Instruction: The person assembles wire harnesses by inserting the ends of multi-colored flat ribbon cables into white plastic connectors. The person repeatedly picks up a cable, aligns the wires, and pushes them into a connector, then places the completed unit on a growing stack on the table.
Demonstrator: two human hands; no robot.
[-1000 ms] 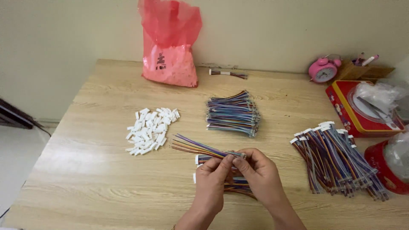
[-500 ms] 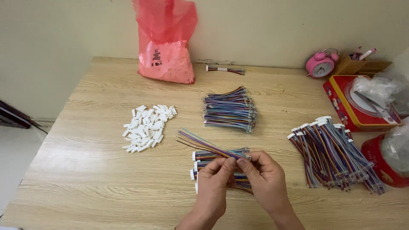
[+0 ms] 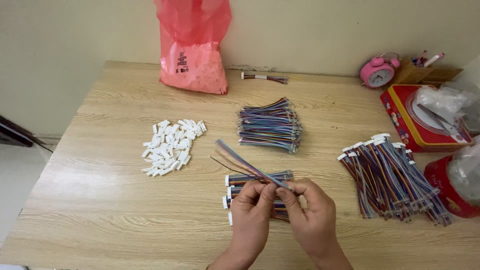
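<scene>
My left hand [image 3: 251, 220] and my right hand [image 3: 309, 217] meet near the table's front edge, both pinching one end of a flat multicoloured wire bundle [image 3: 241, 162]. The bundle slants up and to the left from my fingers, its free end blurred. Under my hands lies a small stack of wire bundles with white connectors [image 3: 250, 181]. A heap of loose white plastic connectors [image 3: 172, 145] lies to the left. Whatever sits between my fingertips is hidden.
A pile of plain wire bundles [image 3: 270, 125] lies mid-table; a larger pile with white connectors [image 3: 392, 175] at the right. A red plastic bag [image 3: 192, 47] stands at the back, with a pink alarm clock [image 3: 377, 74], red tin [image 3: 417, 117] and red tub [image 3: 452, 187] at right.
The held wire bundle has swung slightly and its free end now points further up-left. My hands stay together at the same spot; the camera has shifted a little.
</scene>
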